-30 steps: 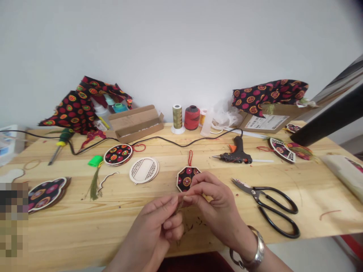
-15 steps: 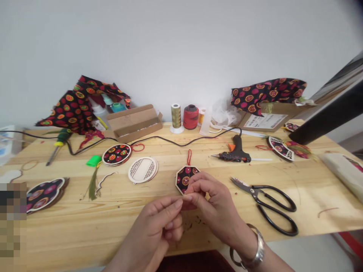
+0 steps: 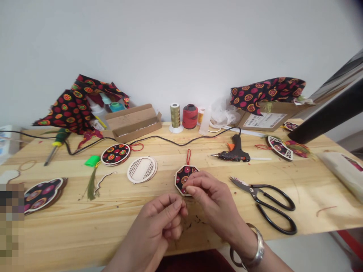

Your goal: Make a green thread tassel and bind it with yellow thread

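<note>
At the far left, a green-handled screwdriver lies near the back edge of the pale wooden table, and a flat fabric-covered cloud-shaped ornament sits close to the left end. Bare wood stretches from there toward the front edge. An open brown cardboard box stands at the back; what it holds cannot be made out. In the middle, the left hand has its fingers curled, thumb and forefinger pinching a thin thread just above the table. The right hand pinches the lower edge of an octagonal wooden ornament with black, red-dotted fabric and a red loop, which lies flat just beyond the fingertips. Black-handled scissors lie right of it, with open board beyond. A cardboard carton draped with patterned cloth carries a white label, unreadable.
</note>
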`<state>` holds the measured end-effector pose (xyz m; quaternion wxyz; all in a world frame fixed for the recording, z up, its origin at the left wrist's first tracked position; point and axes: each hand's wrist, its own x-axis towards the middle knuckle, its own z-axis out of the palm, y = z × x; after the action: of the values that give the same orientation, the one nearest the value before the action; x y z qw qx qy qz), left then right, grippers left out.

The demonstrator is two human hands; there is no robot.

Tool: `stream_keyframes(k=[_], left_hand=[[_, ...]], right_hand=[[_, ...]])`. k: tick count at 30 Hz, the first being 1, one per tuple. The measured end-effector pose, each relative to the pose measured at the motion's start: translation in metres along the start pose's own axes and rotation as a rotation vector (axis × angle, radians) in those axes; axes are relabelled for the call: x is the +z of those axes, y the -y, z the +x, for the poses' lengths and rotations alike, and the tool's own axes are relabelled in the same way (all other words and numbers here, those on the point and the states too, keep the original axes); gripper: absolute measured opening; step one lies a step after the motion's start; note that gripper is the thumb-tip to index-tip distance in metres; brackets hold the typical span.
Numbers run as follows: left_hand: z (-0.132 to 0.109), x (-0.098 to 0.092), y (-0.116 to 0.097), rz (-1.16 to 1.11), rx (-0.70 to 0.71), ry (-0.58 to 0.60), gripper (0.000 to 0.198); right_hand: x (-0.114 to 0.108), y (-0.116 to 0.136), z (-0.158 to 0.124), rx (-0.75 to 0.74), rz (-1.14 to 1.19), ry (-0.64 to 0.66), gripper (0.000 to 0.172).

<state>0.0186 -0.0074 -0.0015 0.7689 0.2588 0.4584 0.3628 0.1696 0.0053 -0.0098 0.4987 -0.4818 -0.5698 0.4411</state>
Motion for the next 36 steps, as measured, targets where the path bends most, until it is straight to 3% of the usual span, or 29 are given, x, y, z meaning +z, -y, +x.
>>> stream_keyframes(k=[5, 14, 19, 29, 36], left_hand=[[0.0, 0.0, -0.001, 0.017, 0.034, -0.026, 0.017], [-0.002, 0.002, -0.002, 0.066, 0.071, -0.066, 0.018], [-0.002, 0.002, 0.0, 0.068, 0.044, -0.04, 0.021], [-0.003, 0.003, 0.002, 0.132, 0.04, 0.025, 0.019], [-0.005, -0.005, -0.008, 0.676, 0.226, 0.015, 0.02]], right_hand=[[-0.007, 0.002, 0.003, 0.179, 0.041, -0.09, 0.017], [-0.003, 0.002, -0.006, 0.424, 0.216, 0.031, 0.011], [0.002, 0.003, -0.005, 0.43, 0.366, 0.108, 0.012], [0.005, 0.005, -0.006, 0.413, 0.413, 0.08, 0.014], [-0.013, 0.015, -0.004, 0.242, 0.258, -0.038, 0.007]])
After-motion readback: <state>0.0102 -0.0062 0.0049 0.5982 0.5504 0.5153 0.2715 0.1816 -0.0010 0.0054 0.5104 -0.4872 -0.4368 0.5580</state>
